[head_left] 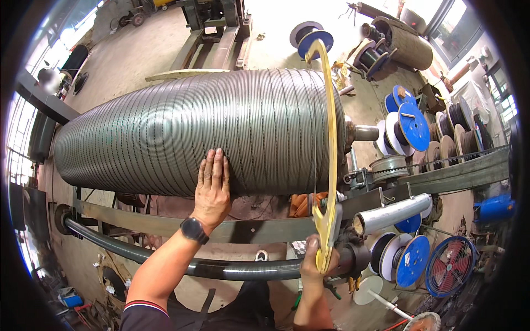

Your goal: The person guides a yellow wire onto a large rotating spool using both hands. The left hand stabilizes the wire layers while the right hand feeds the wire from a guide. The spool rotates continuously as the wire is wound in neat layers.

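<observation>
A large grey ribbed roller (182,129) lies crosswise before me, its surface closely grooved with darker dashed lines between bands. My left hand (214,185) rests flat on its near side, fingers straight and close together, a dark watch on the wrist. My right hand (317,262) is wrapped round the handle of a yellow hacksaw (332,127). The saw frame reaches away from me over the roller's right end, and its thin blade runs along the grooves there. Whether the blade touches the roller, I cannot tell.
A black bar (237,270) and a flat metal rail (259,230) cross between me and the roller. Blue-sided wire spools (414,127) stand at the right, with a caged fan (450,266) below them. A silver tube (392,214) lies near the saw handle. Forklift forks (221,47) stand behind.
</observation>
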The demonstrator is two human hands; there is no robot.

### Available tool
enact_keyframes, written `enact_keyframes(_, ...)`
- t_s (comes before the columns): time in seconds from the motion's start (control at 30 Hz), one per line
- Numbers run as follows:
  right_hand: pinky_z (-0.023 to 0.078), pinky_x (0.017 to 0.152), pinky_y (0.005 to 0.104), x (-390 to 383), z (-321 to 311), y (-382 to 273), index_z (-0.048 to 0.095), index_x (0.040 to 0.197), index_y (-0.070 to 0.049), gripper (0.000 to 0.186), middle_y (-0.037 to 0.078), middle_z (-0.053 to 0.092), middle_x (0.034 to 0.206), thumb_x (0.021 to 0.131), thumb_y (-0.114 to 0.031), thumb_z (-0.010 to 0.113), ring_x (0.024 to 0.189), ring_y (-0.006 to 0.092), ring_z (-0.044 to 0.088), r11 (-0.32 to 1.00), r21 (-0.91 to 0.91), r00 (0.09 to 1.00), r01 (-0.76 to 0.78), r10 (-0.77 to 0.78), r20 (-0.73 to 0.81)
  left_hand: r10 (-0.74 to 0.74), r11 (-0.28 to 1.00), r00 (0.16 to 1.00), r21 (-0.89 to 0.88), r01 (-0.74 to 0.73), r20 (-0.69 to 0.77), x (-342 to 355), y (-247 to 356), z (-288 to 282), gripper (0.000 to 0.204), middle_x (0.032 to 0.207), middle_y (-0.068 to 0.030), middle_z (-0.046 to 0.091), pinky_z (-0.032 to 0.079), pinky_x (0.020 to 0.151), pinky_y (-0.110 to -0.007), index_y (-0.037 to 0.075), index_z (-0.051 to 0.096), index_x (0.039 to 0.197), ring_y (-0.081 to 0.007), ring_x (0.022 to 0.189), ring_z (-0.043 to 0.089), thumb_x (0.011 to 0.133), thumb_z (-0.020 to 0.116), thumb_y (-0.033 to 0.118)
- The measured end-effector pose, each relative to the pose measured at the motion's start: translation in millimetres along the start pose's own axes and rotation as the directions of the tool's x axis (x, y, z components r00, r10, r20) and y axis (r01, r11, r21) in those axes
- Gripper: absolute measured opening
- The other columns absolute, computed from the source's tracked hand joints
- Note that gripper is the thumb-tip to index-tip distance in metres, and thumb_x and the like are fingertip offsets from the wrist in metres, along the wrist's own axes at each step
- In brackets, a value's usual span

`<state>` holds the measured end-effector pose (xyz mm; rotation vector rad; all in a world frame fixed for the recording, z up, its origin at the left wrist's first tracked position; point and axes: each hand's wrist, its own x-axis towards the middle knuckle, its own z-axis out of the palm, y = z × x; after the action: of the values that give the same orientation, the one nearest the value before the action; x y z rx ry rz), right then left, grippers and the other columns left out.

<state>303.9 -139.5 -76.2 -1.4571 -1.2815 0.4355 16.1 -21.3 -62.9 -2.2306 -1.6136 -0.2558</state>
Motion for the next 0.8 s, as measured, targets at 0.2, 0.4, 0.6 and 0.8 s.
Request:
enact_keyframes(0.2, 0.055, 0.065, 0.0408, 37.2, 15.0, -2.9, 0.069, 0.094, 0.002, 0.009, 0.011, 0.072, 0.075, 0.095, -0.006, 0.070, 0.064, 0.0267, 0.069, 1.000, 0.001, 1.000, -0.012, 0.012, 0.027, -0.010, 0.999, 1.000, 0.050, 0.010, 0.006, -15.9, 5.7, 13.8, 0.102, 0.171, -0.0312, 0.020, 0.019, 0.131, -0.056, -0.015, 0.028, 0.158, -0.0488, 0.160, 0.018, 0.079, 0.081, 0.020)
enact_keyframes(0.4, 0.052, 0.058, 0.0413, 17.1, -4.9, -0.5, 0.069, 0.089, 0.000, 0.011, 0.013, 0.072, 0.076, 0.095, -0.009, 0.066, 0.059, 0.0306, 0.067, 1.000, -0.025, 0.998, 0.016, -0.014, 0.064, 0.011, 0.998, 1.000, 0.067, -0.011, 0.011, -23.5, 10.2, 19.8, 0.101, 0.172, -0.0307, 0.019, 0.018, 0.131, -0.056, -0.014, 0.029, 0.159, -0.0480, 0.160, 0.018, 0.079, 0.081, 0.023)
enact_keyframes(0.6, 0.051, 0.063, 0.0326, 36.4, 10.3, -18.8, 0.069, 0.084, 0.005, 0.025, 0.008, 0.067, 0.071, 0.099, -0.014, 0.063, 0.065, 0.0191, 0.065, 0.999, -0.025, 0.999, -0.042, 0.042, 0.016, 0.034, 0.999, 0.998, 0.020, -0.035, 0.051, -16.2, 5.6, -4.3, 0.105, 0.169, -0.0281, 0.026, 0.018, 0.132, -0.055, -0.012, 0.032, 0.158, -0.0444, 0.160, 0.022, 0.076, 0.085, 0.027)
enact_keyframes(0.8, 0.055, 0.060, 0.0446, -4.1, -1.4, -2.8, 0.070, 0.090, 0.001, 0.013, 0.018, 0.068, 0.074, 0.093, -0.011, 0.069, 0.063, 0.0357, 0.069, 0.963, -0.258, 0.996, 0.082, -0.089, -0.016, 0.031, 0.999, 0.998, -0.027, -0.029, 0.062, 13.2, -8.4, -28.1, 0.081, 0.171, -0.0281, 0.023, 0.014, 0.133, -0.054, -0.013, 0.033, 0.158, -0.0436, 0.161, 0.019, 0.085, 0.061, 0.006)
